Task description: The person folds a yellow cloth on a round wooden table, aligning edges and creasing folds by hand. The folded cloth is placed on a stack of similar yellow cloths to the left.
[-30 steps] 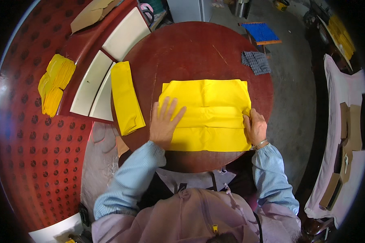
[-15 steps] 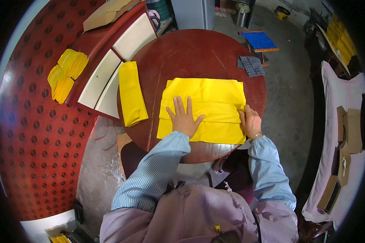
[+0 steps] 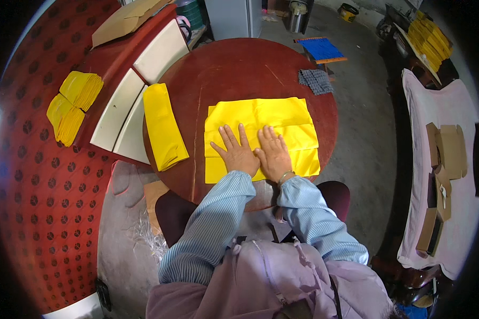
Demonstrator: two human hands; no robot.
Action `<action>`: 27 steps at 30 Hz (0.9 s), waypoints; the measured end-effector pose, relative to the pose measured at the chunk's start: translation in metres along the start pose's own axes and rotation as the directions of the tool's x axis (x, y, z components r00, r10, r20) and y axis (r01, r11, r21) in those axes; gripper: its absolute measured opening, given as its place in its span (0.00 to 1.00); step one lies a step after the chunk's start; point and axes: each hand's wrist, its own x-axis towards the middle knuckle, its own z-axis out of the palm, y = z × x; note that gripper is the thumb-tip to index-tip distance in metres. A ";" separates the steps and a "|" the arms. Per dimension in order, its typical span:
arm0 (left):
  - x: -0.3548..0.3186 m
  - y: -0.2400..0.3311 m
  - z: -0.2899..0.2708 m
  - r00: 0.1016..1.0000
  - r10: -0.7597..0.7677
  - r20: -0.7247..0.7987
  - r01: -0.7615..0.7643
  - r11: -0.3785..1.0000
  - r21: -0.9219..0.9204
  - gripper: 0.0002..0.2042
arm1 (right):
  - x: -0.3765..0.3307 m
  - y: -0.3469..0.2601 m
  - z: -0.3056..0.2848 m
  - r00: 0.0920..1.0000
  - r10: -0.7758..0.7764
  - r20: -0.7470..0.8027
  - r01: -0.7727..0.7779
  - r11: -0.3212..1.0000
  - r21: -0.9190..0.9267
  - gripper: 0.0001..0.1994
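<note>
A bright yellow cloth-like sheet (image 3: pixel 282 114) with crease lines lies flat on a round red-brown table (image 3: pixel 234 64). My left hand (image 3: pixel 238 158) rests palm down on it, fingers spread. Right beside it, my right hand (image 3: pixel 274 154) also presses flat on the sheet, fingers stretched out and only slightly apart. The two hands touch or nearly touch at the thumb of the right. A long folded yellow piece (image 3: pixel 164 127) lies at the table's left edge, away from both hands. What the yellow pieces are exactly, I cannot tell.
A grey textured cloth (image 3: pixel 315 81) lies at the table's far right edge. Folded yellow stacks (image 3: pixel 74 103) sit on a red patterned surface at left. A blue-topped stool (image 3: pixel 320 49) stands beyond the table. Open cardboard boxes (image 3: pixel 442 186) lie on a pink-covered seat at right.
My right hand has left the sheet's right edge, moved left beside my left hand and flattened. The left hand stays spread on the sheet. The whole view has shifted a little.
</note>
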 end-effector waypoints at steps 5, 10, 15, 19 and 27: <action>0.001 -0.033 0.012 0.988 0.090 -0.123 -0.100 0.992 -0.075 0.49 | -0.022 0.059 -0.020 0.997 0.074 0.030 -0.065 0.973 -0.221 0.34; 0.006 -0.061 0.023 0.967 0.156 -0.201 -0.169 0.985 -0.045 0.47 | -0.033 0.089 -0.045 0.982 0.161 0.104 -0.135 0.967 -0.217 0.32; 0.039 -0.060 0.019 0.973 0.124 -0.196 -0.134 0.990 -0.035 0.46 | 0.006 0.104 -0.038 0.986 0.112 0.125 -0.078 0.965 -0.252 0.33; 0.097 -0.064 0.008 0.970 0.088 -0.226 -0.098 0.995 -0.032 0.48 | 0.072 0.116 -0.029 0.988 0.070 0.136 -0.032 0.964 -0.263 0.36; 0.143 -0.068 -0.009 0.985 0.109 -0.135 -0.119 0.990 -0.070 0.54 | 0.126 0.158 -0.048 0.968 -0.172 0.182 0.227 0.908 -0.351 0.32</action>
